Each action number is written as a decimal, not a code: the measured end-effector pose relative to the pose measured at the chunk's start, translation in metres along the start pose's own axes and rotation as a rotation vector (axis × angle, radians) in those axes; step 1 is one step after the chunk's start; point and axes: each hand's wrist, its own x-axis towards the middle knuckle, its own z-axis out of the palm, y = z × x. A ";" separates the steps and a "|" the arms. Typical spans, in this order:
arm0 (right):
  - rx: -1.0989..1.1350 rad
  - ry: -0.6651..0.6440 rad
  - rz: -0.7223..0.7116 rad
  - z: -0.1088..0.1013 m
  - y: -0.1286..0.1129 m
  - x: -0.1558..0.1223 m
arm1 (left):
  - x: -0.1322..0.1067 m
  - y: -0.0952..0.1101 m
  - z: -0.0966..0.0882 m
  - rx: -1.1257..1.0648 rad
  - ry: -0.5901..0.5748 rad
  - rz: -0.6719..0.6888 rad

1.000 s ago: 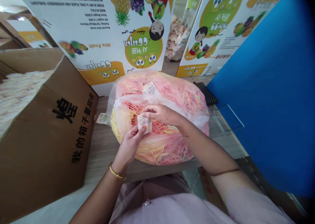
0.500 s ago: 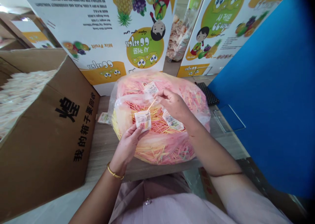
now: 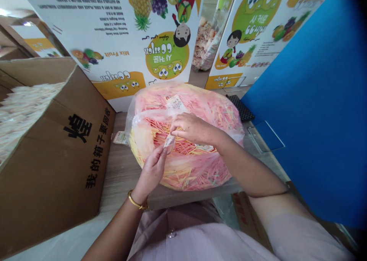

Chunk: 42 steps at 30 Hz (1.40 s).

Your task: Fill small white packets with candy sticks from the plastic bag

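Observation:
My left hand (image 3: 155,167), a gold bangle on its wrist, pinches the lower end of a small printed candy packet (image 3: 169,141). The packet is turned nearly edge-on. Closed fingers of my right hand (image 3: 190,128) press at the packet's upper end; the thin stick held earlier cannot be seen there. Below both hands spreads a large clear plastic bag (image 3: 197,173), its mouth folded back around many pink and yellow candy sticks (image 3: 160,130). Another printed packet (image 3: 175,102) lies on the bag's far side. One more packet (image 3: 207,147) lies on the sticks, partly hidden by my right forearm.
At left stands an open cardboard box (image 3: 86,154) full of pale packets. White printed cartons (image 3: 120,35) wall off the back, with a bag of pale pieces (image 3: 205,43) between them. A blue panel (image 3: 304,100) borders the right. A packet (image 3: 120,137) lies on the table (image 3: 114,176).
My right hand has come down and left, bringing its fingers to the packet's top; the stick is now out of sight. The packet has turned from face-on to nearly edge-on.

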 end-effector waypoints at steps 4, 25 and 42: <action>-0.029 -0.062 -0.044 0.002 -0.001 0.000 | 0.001 -0.001 0.000 0.004 0.002 0.000; 0.285 0.092 0.173 0.008 0.012 -0.019 | 0.011 0.006 0.004 -0.392 0.026 -0.229; 0.041 0.206 0.261 -0.047 0.093 0.061 | 0.007 -0.003 0.001 -0.175 0.019 -0.202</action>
